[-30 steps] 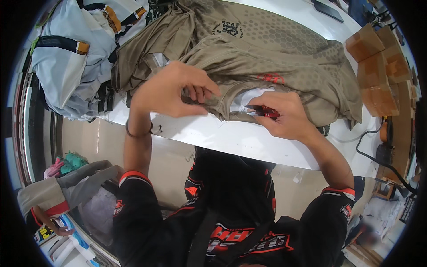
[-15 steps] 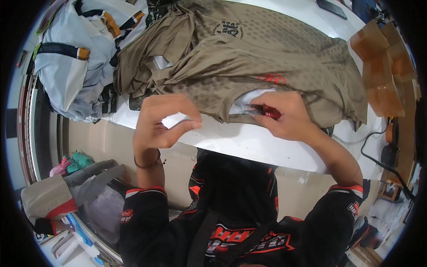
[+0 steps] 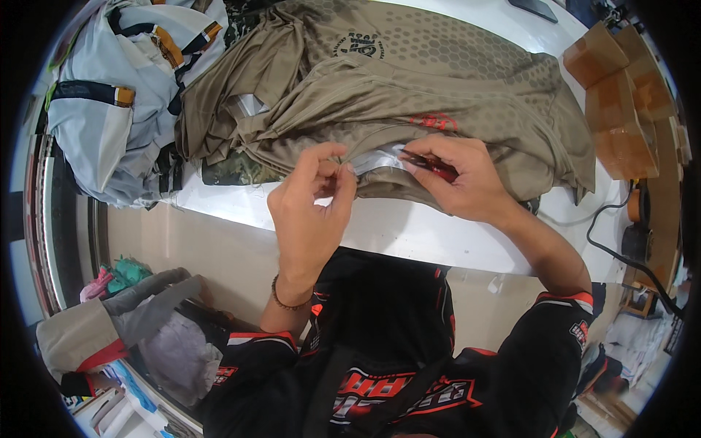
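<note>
A khaki-brown shirt [image 3: 467, 77] with a honeycomb pattern lies in loose folds over the white table [image 3: 394, 230]. My left hand [image 3: 314, 193] is at the near edge of the shirt, with thumb and forefinger pinched together. What lies between those fingertips is too small to make out. My right hand [image 3: 467, 179] grips small red thread snips [image 3: 436, 167], their dark tips pointing left. The tips are beside an opening in the shirt, where a pale inner side [image 3: 380, 158] shows. The two hands are a short distance apart.
Pale grey garments [image 3: 95, 150] with dark and orange trim are heaped on the left. Camouflage fabric [image 3: 237, 171] sticks out under the shirt. Cardboard boxes [image 3: 621, 124] and a black cable [image 3: 621, 255] are on the right. A phone [image 3: 533, 9] lies at the far edge.
My left hand has moved right and up to the shirt's edge, its fingertips now pinched. My right hand still holds the snips beside the opening. The view has shifted slightly.
</note>
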The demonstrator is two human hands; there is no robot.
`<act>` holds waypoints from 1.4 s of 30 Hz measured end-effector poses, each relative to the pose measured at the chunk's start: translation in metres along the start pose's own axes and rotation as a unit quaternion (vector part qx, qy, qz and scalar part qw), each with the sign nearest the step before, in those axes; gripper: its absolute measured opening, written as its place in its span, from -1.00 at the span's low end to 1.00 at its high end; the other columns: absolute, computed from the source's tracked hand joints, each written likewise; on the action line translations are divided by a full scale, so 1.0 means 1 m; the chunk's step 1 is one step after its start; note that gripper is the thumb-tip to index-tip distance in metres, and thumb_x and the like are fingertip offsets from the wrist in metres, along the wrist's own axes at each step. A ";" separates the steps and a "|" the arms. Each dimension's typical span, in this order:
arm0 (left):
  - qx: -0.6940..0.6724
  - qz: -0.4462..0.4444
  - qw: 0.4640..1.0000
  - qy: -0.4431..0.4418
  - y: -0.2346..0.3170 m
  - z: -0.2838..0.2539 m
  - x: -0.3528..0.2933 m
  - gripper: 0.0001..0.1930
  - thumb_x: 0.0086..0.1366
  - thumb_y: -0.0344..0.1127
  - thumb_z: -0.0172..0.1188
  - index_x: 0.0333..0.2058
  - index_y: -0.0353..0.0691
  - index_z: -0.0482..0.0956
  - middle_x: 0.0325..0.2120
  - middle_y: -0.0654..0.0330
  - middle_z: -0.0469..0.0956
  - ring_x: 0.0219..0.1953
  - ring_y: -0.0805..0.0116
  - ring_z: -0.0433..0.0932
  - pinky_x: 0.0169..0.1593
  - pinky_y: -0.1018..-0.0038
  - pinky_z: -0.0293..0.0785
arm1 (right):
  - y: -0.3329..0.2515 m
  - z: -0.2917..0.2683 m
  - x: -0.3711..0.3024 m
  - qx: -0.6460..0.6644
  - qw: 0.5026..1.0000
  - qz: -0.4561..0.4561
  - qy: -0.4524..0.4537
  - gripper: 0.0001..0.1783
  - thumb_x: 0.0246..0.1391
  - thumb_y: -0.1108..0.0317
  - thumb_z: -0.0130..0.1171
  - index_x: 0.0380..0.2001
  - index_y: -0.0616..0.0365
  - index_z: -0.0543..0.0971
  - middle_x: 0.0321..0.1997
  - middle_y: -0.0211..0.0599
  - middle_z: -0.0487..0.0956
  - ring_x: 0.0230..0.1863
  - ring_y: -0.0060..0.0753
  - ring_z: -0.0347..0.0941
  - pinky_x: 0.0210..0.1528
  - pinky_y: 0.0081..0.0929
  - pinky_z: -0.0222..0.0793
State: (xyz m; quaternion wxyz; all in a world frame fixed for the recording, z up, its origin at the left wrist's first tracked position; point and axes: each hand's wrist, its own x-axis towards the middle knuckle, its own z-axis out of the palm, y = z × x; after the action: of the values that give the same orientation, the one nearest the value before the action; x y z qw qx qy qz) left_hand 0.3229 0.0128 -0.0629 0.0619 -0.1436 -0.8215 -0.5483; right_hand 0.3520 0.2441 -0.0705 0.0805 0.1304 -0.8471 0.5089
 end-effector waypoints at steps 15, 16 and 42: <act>0.071 0.178 0.972 -0.134 0.001 0.009 0.016 -0.75 0.10 -0.57 0.43 -0.20 -0.29 0.71 -0.35 0.12 0.64 -0.38 0.23 0.67 -0.26 0.38 0.61 | -0.002 -0.001 -0.002 0.025 0.999 -0.019 0.005 -0.72 0.13 0.43 0.43 -0.10 0.27 0.65 -0.46 -0.38 0.53 -0.50 -0.62 0.34 -0.43 -0.57 0.27; 0.088 0.181 0.973 -0.114 -0.001 0.014 0.013 -0.75 0.10 -0.55 0.45 -0.20 -0.29 0.71 -0.34 0.12 0.65 -0.37 0.23 0.68 -0.27 0.38 0.61 | -0.003 -0.003 -0.003 0.029 1.000 -0.010 0.003 -0.72 0.16 0.36 0.43 -0.10 0.24 0.66 -0.47 -0.37 0.54 -0.50 -0.59 0.36 -0.43 -0.54 0.29; 0.073 0.128 0.989 -0.001 -0.010 0.027 -0.002 -0.93 0.31 -0.56 0.33 -0.31 -0.35 0.60 -0.33 0.09 0.62 -0.35 0.16 0.63 -0.25 0.37 0.51 | -0.012 0.012 -0.008 -0.303 0.949 -0.069 -0.052 -0.75 0.26 0.14 0.27 -0.26 0.09 0.57 -0.56 -0.20 0.63 -0.57 -0.02 0.58 -0.58 -0.14 0.40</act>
State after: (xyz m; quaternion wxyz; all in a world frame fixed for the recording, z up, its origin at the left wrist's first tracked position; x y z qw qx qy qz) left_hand 0.3232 0.0333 -0.0825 0.1405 -0.2430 -0.8346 -0.4740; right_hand 0.3632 0.2290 -0.0688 0.1072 0.1844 -0.9533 0.2140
